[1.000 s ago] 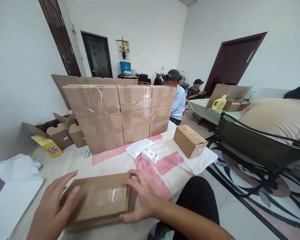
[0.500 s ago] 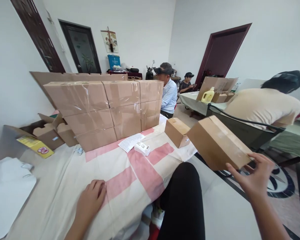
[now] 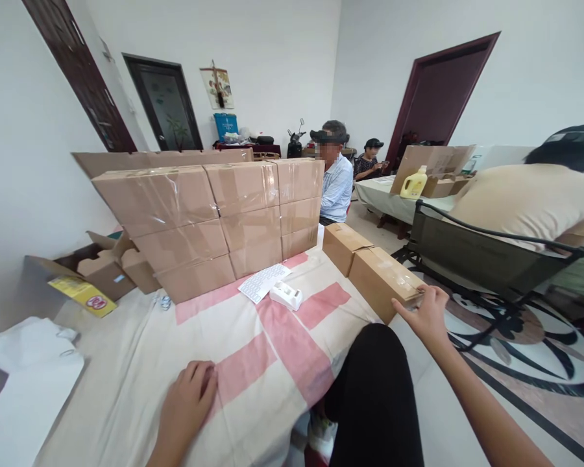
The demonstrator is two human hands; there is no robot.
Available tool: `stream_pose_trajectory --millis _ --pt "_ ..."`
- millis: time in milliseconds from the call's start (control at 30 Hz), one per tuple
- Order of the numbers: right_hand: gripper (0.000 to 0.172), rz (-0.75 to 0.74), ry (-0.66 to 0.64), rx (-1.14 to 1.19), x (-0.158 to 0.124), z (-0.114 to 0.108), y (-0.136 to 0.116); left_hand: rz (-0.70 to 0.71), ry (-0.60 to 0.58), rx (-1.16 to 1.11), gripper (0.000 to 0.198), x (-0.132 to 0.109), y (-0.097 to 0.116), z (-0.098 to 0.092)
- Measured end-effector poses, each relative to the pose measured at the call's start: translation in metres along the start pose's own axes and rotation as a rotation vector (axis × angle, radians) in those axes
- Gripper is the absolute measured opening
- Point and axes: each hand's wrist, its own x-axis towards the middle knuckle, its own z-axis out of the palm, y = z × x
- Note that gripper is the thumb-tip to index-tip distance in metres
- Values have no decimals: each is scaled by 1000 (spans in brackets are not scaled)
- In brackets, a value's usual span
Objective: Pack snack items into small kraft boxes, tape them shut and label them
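My right hand [image 3: 425, 314] grips the near end of a brown cardboard box [image 3: 382, 279], thumb on one side and fingers on the other. That box sits at the right edge of the table, end to end with a second cardboard box [image 3: 343, 246]. My left hand [image 3: 187, 402] lies on the pink and white tablecloth [image 3: 243, 363], holding nothing, its fingers loosely bent. Between the hands and a wall of taped cardboard boxes [image 3: 214, 220] lie a white label gun [image 3: 286, 296] and a sheet of printed labels [image 3: 263, 283].
An opened carton [image 3: 102, 266] and a yellow box [image 3: 82, 296] stand at the left, with white paper [image 3: 34, 389] nearer. A chair [image 3: 491, 253] and a seated person [image 3: 530, 194] are on the right. Another person [image 3: 337, 181] sits behind the boxes.
My right hand has brought the cardboard box down and leftward from the air onto the table edge, against the second box. My left hand stays on the cloth.
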Motion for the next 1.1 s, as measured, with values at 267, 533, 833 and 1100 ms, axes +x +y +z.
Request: stream_pose_trajectory --millis 267,533,833,1100 --pt "100 13 -103 -37 69 76 -22 -43 -8 -32 30 2 5 0" --pt "114 128 -317 -270 127 101 -63 -295 -87 -412 24 16 13 -19" --pt "49 -947 -370 -38 38 144 -289 -856 533 -581 58 125 -168 -97" --pt "61 -1348 -704 486 -110 279 -622 -777 852 -566 90 211 -260 -70"
